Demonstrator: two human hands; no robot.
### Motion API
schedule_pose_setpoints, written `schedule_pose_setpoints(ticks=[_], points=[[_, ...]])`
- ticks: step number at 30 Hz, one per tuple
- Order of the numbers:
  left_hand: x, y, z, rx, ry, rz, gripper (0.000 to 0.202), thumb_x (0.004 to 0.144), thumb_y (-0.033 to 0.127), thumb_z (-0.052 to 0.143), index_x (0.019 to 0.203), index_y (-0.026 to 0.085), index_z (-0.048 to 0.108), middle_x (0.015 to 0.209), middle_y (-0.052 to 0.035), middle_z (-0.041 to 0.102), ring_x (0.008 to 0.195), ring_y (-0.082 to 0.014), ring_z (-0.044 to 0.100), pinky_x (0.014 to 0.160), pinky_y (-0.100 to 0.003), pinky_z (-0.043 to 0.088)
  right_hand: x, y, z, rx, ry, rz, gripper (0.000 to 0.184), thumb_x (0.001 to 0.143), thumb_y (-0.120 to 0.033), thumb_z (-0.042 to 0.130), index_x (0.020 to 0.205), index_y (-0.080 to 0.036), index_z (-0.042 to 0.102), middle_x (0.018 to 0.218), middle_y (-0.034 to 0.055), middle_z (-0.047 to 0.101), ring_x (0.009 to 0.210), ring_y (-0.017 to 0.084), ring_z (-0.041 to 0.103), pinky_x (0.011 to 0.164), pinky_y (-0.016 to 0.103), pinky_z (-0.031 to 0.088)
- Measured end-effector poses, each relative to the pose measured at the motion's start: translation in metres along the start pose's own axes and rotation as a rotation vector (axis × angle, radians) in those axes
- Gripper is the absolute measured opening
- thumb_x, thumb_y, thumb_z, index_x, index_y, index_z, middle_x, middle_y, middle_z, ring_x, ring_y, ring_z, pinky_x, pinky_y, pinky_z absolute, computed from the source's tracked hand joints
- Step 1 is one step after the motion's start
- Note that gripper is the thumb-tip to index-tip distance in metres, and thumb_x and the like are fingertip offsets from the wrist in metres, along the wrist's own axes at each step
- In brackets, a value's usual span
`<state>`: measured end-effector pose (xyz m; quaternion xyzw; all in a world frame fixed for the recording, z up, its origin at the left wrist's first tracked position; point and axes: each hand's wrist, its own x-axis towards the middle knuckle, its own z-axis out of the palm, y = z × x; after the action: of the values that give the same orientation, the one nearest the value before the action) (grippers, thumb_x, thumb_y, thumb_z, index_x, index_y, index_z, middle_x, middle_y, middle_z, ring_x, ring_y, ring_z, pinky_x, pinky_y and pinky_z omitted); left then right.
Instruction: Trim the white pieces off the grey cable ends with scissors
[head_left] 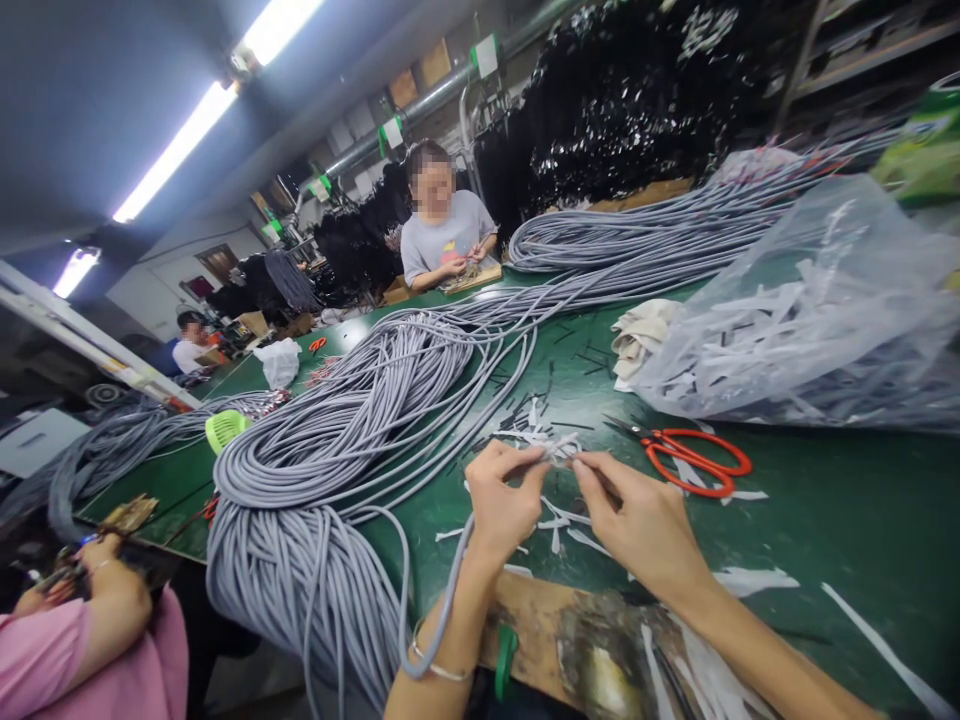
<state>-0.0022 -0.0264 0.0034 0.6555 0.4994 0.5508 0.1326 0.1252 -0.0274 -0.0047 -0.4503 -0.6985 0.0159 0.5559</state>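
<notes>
My left hand (506,490) is closed in a pinch on a grey cable (452,590), which runs up over my left wrist and passes behind the hand. At the fingertips a small whitish tuft (562,450) shows, perhaps the cable's end; its details are too blurred to make out. My right hand (637,515) pinches at the other side of this tuft, thumb against forefinger. Red-handled scissors (694,460) lie just beyond my right hand, blades pointing left. White paper-like strips (555,525) and short dark offcuts are strewn under and around both hands.
Large coils of grey cable (345,420) cover the green table (847,520) on the left, some hanging over its edge. A clear plastic bag (810,320) of white scraps stands at right beside a cloth (645,335). A wooden board (536,620) lies near me. Co-workers sit across and at left.
</notes>
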Motion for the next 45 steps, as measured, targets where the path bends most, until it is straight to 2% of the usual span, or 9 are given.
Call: schedule_pose_setpoints(ticks=[6, 11, 15, 18, 24, 29, 32, 36, 45], points=[[-0.004, 0.001, 0.003, 0.257, -0.151, 0.098, 0.019, 0.070, 0.006, 0.061, 0.074, 0.020, 0.073, 0.063, -0.0011, 0.060, 0.056, -0.0116, 0.055, 0.053, -0.022, 0.044, 0.001, -0.001, -0.005, -0.033, -0.010, 0.019, 0.026, 0.087, -0.025, 0.039, 0.067, -0.020, 0.055, 0.052, 0.0008, 0.061, 0.037, 0.013, 0.052, 0.040, 0.023, 0.037], [0.002, -0.006, 0.005, 0.244, -0.170, -0.167, 0.015, 0.064, 0.004, 0.066, 0.070, 0.017, 0.072, 0.063, -0.0020, 0.064, 0.058, -0.0138, 0.059, 0.057, -0.024, 0.048, 0.007, 0.000, -0.020, -0.034, 0.337, 0.242, 0.028, 0.087, -0.032, 0.043, 0.075, -0.015, 0.062, 0.056, 0.0059, 0.063, 0.038, 0.012, 0.049, 0.040, 0.023, 0.038], [0.004, -0.003, 0.005, 0.065, -0.101, -0.257, 0.012, 0.069, 0.011, 0.066, 0.077, 0.015, 0.073, 0.069, -0.0043, 0.069, 0.061, -0.0141, 0.062, 0.059, -0.023, 0.050, 0.011, 0.004, -0.017, -0.012, 0.085, 0.238, 0.039, 0.081, -0.045, 0.049, 0.060, -0.016, 0.065, 0.032, -0.0029, 0.043, 0.028, 0.009, 0.038, 0.032, 0.021, 0.030], [0.001, 0.002, 0.005, 0.018, -0.136, -0.236, 0.010, 0.068, 0.012, 0.067, 0.075, 0.015, 0.074, 0.067, -0.0042, 0.068, 0.059, -0.0138, 0.061, 0.056, -0.022, 0.049, 0.010, 0.005, -0.010, 0.029, -0.040, 0.178, 0.041, 0.082, -0.044, 0.045, 0.063, -0.016, 0.069, 0.035, -0.0017, 0.050, 0.028, 0.009, 0.041, 0.032, 0.021, 0.031], [-0.003, 0.007, 0.008, -0.071, -0.153, -0.270, 0.009, 0.063, 0.010, 0.069, 0.069, 0.015, 0.074, 0.058, -0.0020, 0.065, 0.052, -0.0114, 0.055, 0.050, -0.021, 0.045, 0.007, 0.004, -0.006, 0.101, 0.016, 0.207, 0.033, 0.076, -0.035, 0.046, 0.059, -0.015, 0.067, 0.039, 0.0007, 0.054, 0.033, 0.011, 0.048, 0.034, 0.020, 0.032], [0.001, 0.012, 0.012, -0.364, -0.250, -0.611, 0.005, 0.064, 0.012, 0.065, 0.066, 0.012, 0.070, 0.043, 0.0035, 0.054, 0.036, -0.0072, 0.046, 0.038, -0.018, 0.038, 0.009, 0.007, -0.003, 0.374, -0.026, 0.567, 0.030, 0.066, -0.040, 0.054, 0.047, -0.017, 0.057, 0.039, -0.0030, 0.041, 0.035, 0.008, 0.035, 0.034, 0.021, 0.028], [0.002, 0.011, 0.012, -0.421, -0.215, -0.640, 0.006, 0.063, 0.016, 0.067, 0.065, 0.011, 0.068, 0.040, 0.0044, 0.051, 0.034, -0.0066, 0.044, 0.037, -0.017, 0.036, 0.009, 0.009, 0.001, 0.534, -0.066, 0.669, 0.031, 0.065, -0.046, 0.055, 0.058, -0.016, 0.063, 0.043, -0.0033, 0.041, 0.038, 0.009, 0.033, 0.035, 0.022, 0.027], [-0.002, 0.006, 0.012, -0.351, -0.143, -0.559, 0.014, 0.060, 0.021, 0.068, 0.071, 0.011, 0.070, 0.057, -0.0025, 0.064, 0.045, -0.0105, 0.054, 0.041, -0.019, 0.041, 0.008, 0.006, 0.004, 0.551, -0.123, 0.674, 0.046, 0.052, -0.042, 0.069, 0.089, -0.014, 0.067, 0.049, -0.0059, 0.040, 0.044, 0.010, 0.038, 0.039, 0.022, 0.033], [-0.002, 0.010, 0.014, -0.399, -0.147, -0.553, 0.016, 0.059, 0.023, 0.067, 0.070, 0.011, 0.070, 0.057, -0.0024, 0.063, 0.042, -0.0087, 0.049, 0.042, -0.020, 0.039, 0.010, 0.004, -0.003, 0.397, -0.112, 0.449, 0.030, 0.069, -0.045, 0.053, 0.055, -0.020, 0.061, 0.062, 0.0059, 0.066, 0.053, 0.017, 0.059, 0.050, 0.025, 0.048]])
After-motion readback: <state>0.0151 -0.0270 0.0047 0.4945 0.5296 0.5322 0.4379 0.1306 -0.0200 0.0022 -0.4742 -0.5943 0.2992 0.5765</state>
